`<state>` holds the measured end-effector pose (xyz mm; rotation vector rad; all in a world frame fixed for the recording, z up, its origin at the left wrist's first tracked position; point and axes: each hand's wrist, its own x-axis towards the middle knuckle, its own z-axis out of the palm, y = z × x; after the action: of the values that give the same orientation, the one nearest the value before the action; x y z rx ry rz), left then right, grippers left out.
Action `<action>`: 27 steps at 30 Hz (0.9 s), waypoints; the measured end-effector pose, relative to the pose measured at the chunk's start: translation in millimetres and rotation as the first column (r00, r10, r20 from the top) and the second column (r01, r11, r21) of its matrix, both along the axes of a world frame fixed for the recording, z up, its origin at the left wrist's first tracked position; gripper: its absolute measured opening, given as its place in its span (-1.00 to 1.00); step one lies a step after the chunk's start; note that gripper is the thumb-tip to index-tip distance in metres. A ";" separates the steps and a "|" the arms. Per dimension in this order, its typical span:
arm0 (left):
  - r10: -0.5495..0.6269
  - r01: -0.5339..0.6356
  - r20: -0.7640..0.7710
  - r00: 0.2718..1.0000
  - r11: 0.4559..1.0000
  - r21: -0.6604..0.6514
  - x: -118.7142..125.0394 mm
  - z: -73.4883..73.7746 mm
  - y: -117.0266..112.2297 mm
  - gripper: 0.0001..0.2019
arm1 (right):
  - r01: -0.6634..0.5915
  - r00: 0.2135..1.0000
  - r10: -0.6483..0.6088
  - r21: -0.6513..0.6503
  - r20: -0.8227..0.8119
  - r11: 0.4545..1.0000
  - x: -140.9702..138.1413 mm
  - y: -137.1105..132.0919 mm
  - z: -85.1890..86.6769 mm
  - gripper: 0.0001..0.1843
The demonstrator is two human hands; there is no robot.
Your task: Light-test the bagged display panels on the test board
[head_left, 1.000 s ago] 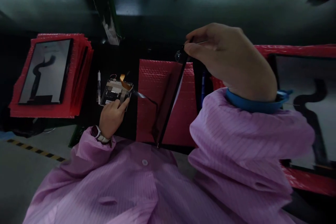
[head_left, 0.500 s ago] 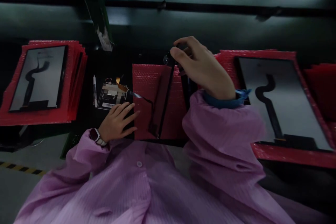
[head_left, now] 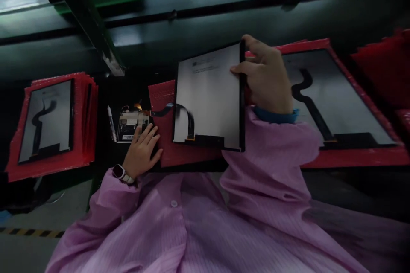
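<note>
My right hand point(head_left: 264, 72) grips the right edge of a display panel point(head_left: 213, 98), thumb on its pale back and fingers behind. The panel is tilted up above a red bubble-wrap sheet point(head_left: 165, 153), and its back faces me. A dark ribbon cable point(head_left: 187, 115) curves from its lower left toward a circuit board point(head_left: 128, 123), joined by an orange flex piece near the board's top right. My left hand point(head_left: 142, 149) lies flat with fingers spread, fingertips at the board's lower right edge. It holds nothing.
A white pen point(head_left: 112, 123) lies left of the board. On the left, a display panel point(head_left: 48, 123) rests on stacked red bubble-wrap sheets point(head_left: 83, 149); another panel point(head_left: 346, 94) lies on red wrap at right. More red sheets point(head_left: 384, 72) are at the far right. A green post point(head_left: 92, 21) stands behind.
The panel in my right hand has turned from edge-on to showing its pale back. My left hand has stayed by the board. The whole view has tilted.
</note>
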<state>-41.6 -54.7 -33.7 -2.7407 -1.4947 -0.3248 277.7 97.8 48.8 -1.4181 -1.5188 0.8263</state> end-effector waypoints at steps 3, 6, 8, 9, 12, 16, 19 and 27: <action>0.015 -0.016 -0.015 1.000 1.000 -0.022 -1.1 3.8 2.7 -0.61 | 0.009 0.981 -0.027 -0.096 -0.194 0.995 -18.6 13.9 -20.1 -0.18; 0.040 -0.041 -0.044 0.998 0.999 -0.023 -4.1 6.0 9.6 -0.59 | -0.083 0.942 0.013 -0.195 -0.336 0.977 -38.8 20.2 -35.5 -0.14; 0.048 -0.050 -0.062 0.997 0.998 -0.026 -7.4 8.0 16.5 -0.58 | -0.132 0.940 0.047 -0.233 -0.337 0.964 -47.2 21.5 -43.6 -0.12; 0.039 -0.041 -0.065 0.997 0.999 -0.029 -9.3 10.0 20.1 -0.58 | -0.151 0.947 0.072 -0.235 -0.313 0.960 -49.9 22.1 -47.3 -0.11; -0.050 0.050 -0.019 0.999 0.999 0.002 -14.9 22.5 28.6 -0.66 | -0.131 0.987 0.106 -0.220 -0.125 0.967 -55.3 24.5 -57.7 -0.16; -0.246 0.207 0.156 0.957 0.951 0.229 -18.4 50.4 40.2 -0.81 | -0.005 0.996 0.021 -0.180 0.085 0.984 -58.4 25.3 -66.3 -0.36; -0.211 0.104 0.209 0.955 0.898 0.428 -18.0 64.2 63.9 -0.78 | 0.115 0.974 -0.093 -0.097 0.205 0.989 -58.2 19.8 -63.6 -0.54; -0.149 0.148 0.053 0.987 0.989 0.017 -14.7 48.0 126.1 -0.70 | -0.540 0.816 0.481 0.127 0.321 0.832 -100.6 -2.2 -54.3 -0.77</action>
<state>-56.3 71.4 14.3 -2.8611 -1.2963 -0.4122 177.1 95.5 -5.5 -0.9953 -2.1985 0.7643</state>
